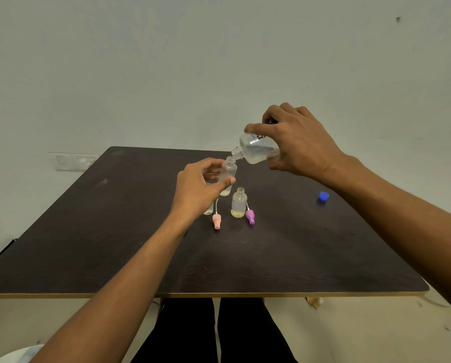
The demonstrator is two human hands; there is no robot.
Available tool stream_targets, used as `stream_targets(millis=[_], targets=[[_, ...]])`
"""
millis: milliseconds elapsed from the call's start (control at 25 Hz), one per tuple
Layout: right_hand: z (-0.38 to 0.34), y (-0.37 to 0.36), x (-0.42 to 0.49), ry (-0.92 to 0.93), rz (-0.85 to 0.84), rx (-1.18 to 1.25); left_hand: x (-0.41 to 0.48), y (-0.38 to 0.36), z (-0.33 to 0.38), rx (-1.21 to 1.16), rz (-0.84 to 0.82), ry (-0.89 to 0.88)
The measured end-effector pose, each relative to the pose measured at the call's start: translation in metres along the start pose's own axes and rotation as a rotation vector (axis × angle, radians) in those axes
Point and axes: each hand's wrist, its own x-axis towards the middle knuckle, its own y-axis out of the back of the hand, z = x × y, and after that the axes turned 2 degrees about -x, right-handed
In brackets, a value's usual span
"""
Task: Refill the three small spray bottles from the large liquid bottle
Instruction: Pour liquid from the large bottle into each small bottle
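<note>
Dark tabletop (88, 244) carries the work, pouring judged in hand: right hand (297, 142) fingers wrap the tilted large bottle (255, 150), its neck just above the mouth of a small spray bottle (228, 174) pinched between left hand (201, 189) fingers and thumb; next move calls for steady tilt, mouths aligned.

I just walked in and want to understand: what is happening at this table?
The right hand tilts the large bottle, its open neck at the mouth of a small bottle held by the left hand. A second small bottle stands open on the table, little yellowish liquid inside; a third small bottle is mostly hidden behind the left hand. A pink spray head, a purple spray head and a blue cap lie nearby.
</note>
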Motion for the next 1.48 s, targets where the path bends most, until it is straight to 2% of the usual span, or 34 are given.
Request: stream_targets(millis=[1480], targets=[[-0.0027, 0.0004, 0.0086, 0.052, 0.001, -0.063, 0.0035, -0.0014, -0.0076, -0.001, -0.005, 0.011]])
